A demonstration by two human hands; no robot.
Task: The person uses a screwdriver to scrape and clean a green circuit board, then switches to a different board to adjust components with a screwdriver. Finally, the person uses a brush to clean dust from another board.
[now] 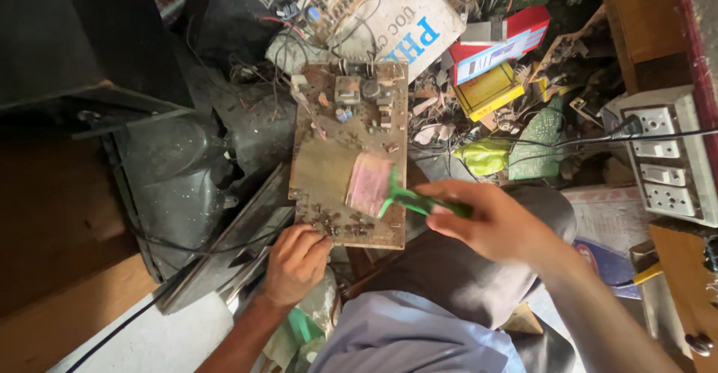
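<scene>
The right hand closes around a green plastic-handled brush, its pale pink bristles pressed flat on the dusty brown rectangular circuit board at centre, while the left hand, at seven o'clock, pinches the board's near edge beside a dark curved casing.

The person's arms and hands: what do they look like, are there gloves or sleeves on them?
No gloves: the left hand and the right hand are bare, with no rings or watch visible. Both forearms are uncovered as far as the picture shows, so no sleeves reach them. A light blue-grey shirt shows at the bottom edge, above dark trousers.
</scene>
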